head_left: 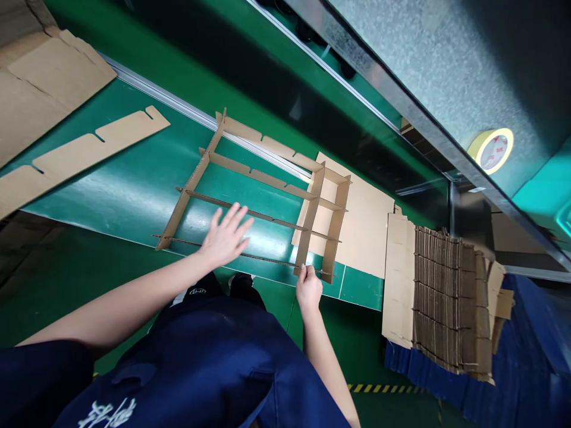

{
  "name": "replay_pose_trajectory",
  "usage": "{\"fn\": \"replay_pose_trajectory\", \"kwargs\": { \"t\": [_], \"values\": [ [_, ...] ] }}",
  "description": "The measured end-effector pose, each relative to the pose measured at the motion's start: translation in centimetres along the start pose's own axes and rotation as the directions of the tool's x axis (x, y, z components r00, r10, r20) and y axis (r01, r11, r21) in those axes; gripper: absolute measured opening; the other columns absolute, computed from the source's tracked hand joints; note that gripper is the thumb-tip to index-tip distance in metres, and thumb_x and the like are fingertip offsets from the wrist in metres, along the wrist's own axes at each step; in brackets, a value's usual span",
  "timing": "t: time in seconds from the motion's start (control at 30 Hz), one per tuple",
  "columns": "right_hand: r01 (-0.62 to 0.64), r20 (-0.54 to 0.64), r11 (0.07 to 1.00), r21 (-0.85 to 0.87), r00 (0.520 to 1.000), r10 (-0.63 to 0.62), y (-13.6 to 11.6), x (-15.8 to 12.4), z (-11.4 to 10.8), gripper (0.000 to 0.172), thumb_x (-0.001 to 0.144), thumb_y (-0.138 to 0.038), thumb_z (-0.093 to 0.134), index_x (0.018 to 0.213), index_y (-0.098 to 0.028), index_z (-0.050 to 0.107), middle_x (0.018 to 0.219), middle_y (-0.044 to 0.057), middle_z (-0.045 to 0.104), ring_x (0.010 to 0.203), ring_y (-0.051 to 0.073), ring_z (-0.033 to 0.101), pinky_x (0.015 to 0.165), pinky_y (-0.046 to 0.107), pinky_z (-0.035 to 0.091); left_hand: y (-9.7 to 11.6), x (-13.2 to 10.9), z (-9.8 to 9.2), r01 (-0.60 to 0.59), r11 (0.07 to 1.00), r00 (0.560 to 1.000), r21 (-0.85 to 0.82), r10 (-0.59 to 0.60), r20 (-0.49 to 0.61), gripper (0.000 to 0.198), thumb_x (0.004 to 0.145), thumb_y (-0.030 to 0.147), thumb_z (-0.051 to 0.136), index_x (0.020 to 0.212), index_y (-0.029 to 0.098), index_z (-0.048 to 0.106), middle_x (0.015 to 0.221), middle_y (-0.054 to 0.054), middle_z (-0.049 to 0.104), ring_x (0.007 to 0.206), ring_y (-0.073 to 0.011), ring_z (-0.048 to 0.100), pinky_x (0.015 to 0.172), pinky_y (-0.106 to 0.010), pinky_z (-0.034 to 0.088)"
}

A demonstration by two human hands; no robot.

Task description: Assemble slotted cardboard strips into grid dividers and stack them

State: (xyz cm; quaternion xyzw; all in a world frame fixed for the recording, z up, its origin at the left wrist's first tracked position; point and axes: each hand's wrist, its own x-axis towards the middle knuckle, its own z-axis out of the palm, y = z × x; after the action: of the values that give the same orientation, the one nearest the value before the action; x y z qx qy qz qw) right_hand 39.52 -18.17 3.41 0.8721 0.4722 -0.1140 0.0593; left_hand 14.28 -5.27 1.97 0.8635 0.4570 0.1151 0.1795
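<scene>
A cardboard divider grid (316,208) stands on the green bench, made of several long slotted strips crossed by 3 shorter strips, one at the left end and two toward the right. My right hand (308,289) is closed on the near end of a cross strip, at its joint with the nearest long strip. Fingers spread, my left hand (226,236) hovers over the nearer long strips and holds nothing. A loose slotted cardboard strip (71,156) lies flat to the left of the grid.
Flat cardboard (53,77) lies at the far left. Under the grid's right end is a cardboard sheet (363,223). Bundled cardboard dividers (446,303) rest on blue material at right. A tape roll (494,151) sits on the metal shelf (428,65) overhanging the bench (111,196).
</scene>
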Motion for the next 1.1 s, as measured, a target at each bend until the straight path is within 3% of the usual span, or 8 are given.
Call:
{"fn": "replay_pose_trajectory", "kwargs": {
  "t": [0.07, 0.13, 0.2, 0.27, 0.4, 0.6, 0.9, 1.1],
  "values": [
    [0.017, 0.024, 0.999, 0.037, 1.000, -0.017, 0.3, 0.1, -0.1, 0.047, 0.099, -0.044, 0.022, 0.085, -0.019, 0.058, 0.064, 0.005, 0.065, 0.055, 0.018, 0.058, 0.050, 0.024, 0.027, 3.5, 1.0, 1.0, -0.161, 0.980, 0.983, -0.120, 0.170, 0.067, 0.051, 0.092, 0.039, 0.042, 0.140, 0.023, 0.043, 0.150, -0.012, 0.036, 0.142, -0.0300, 0.022, 0.114, -0.055, 0.014],
    [0.029, 0.040, 0.996, 0.089, 0.999, -0.033, 0.5, 0.2, -0.2, 0.048, 0.098, -0.046, 0.022, 0.083, -0.019, 0.059, 0.062, 0.004, 0.065, 0.056, 0.018, 0.059, 0.051, 0.023, 0.030, 7.0, 2.2, 2.8, -0.247, 0.939, 0.926, -0.241, 0.301, 0.226, 0.046, 0.089, 0.035, 0.047, 0.134, 0.022, 0.049, 0.136, -0.013, 0.052, 0.130, -0.0283, 0.043, 0.109, -0.050, 0.027],
    [0.035, 0.039, 0.990, 0.137, 0.998, -0.041, 0.7, 0.4, -0.1, 0.049, 0.098, -0.048, 0.022, 0.083, -0.019, 0.059, 0.062, 0.004, 0.065, 0.056, 0.018, 0.060, 0.052, 0.023, 0.033, 9.7, 3.4, 4.6, -0.215, 0.932, 0.849, -0.291, 0.326, 0.415, 0.040, 0.086, 0.024, 0.052, 0.125, 0.022, 0.055, 0.118, -0.012, 0.065, 0.108, -0.0259, 0.060, 0.096, -0.044, 0.041],
    [0.034, 0.014, 0.986, 0.166, 0.999, -0.037, 0.9, 0.5, 0.1, 0.050, 0.097, -0.049, 0.022, 0.082, -0.019, 0.059, 0.063, 0.005, 0.065, 0.057, 0.018, 0.061, 0.053, 0.023, 0.036, 11.0, 4.3, 6.1, -0.173, 0.942, 0.793, -0.288, 0.307, 0.526, 0.038, 0.082, 0.014, 0.052, 0.117, 0.023, 0.059, 0.104, -0.010, 0.069, 0.092, -0.0240, 0.066, 0.084, -0.039, 0.047],
    [0.024, -0.038, 0.978, 0.209, 0.999, -0.017, 0.9, 0.5, 0.7, 0.053, 0.096, -0.052, 0.021, 0.080, -0.018, 0.058, 0.066, 0.007, 0.067, 0.060, 0.019, 0.063, 0.055, 0.024, 0.039, 11.0, 4.7, 7.2, -0.176, 0.942, 0.778, -0.286, 0.311, 0.545, 0.043, 0.078, 0.006, 0.048, 0.116, 0.024, 0.061, 0.100, -0.008, 0.070, 0.089, -0.0242, 0.066, 0.077, -0.036, 0.047],
    [0.034, 0.011, 0.957, 0.288, 0.999, -0.038, 1.0, 0.2, 0.6, 0.051, 0.097, -0.052, 0.022, 0.079, -0.019, 0.057, 0.067, 0.007, 0.068, 0.060, 0.018, 0.064, 0.056, 0.024, 0.041, 10.7, 4.6, 7.5, -0.202, 0.945, 0.777, -0.258, 0.315, 0.545, 0.045, 0.077, 0.007, 0.050, 0.117, 0.024, 0.058, 0.097, -0.008, 0.069, 0.086, -0.0243, 0.066, 0.073, -0.035, 0.048],
    [0.024, -0.001, 0.996, -0.080, 1.000, -0.024, 0.6, 0.6, -0.1, 0.044, 0.098, -0.037, 0.028, 0.079, -0.015, 0.062, 0.066, 0.008, 0.067, 0.055, 0.017, 0.061, 0.051, 0.023, 0.034, 10.7, 4.4, 8.1, -0.193, 0.950, 0.796, -0.244, 0.297, 0.527, 0.044, 0.081, 0.008, 0.046, 0.120, 0.026, 0.057, 0.093, -0.007, 0.070, 0.081, -0.0198, 0.067, 0.073, -0.031, 0.047],
    [-0.042, 0.147, 0.983, -0.180, 0.987, 0.069, 0.5, 0.1, 0.4, 0.045, 0.099, -0.043, 0.030, 0.089, -0.017, 0.065, 0.070, 0.009, 0.068, 0.060, 0.018, 0.063, 0.056, 0.024, 0.037, 10.6, 4.3, 7.8, -0.226, 0.942, 0.794, -0.250, 0.327, 0.513, 0.038, 0.082, 0.009, 0.047, 0.115, 0.024, 0.058, 0.094, -0.007, 0.070, 0.083, -0.0209, 0.066, 0.072, -0.032, 0.046]
  ]
}}
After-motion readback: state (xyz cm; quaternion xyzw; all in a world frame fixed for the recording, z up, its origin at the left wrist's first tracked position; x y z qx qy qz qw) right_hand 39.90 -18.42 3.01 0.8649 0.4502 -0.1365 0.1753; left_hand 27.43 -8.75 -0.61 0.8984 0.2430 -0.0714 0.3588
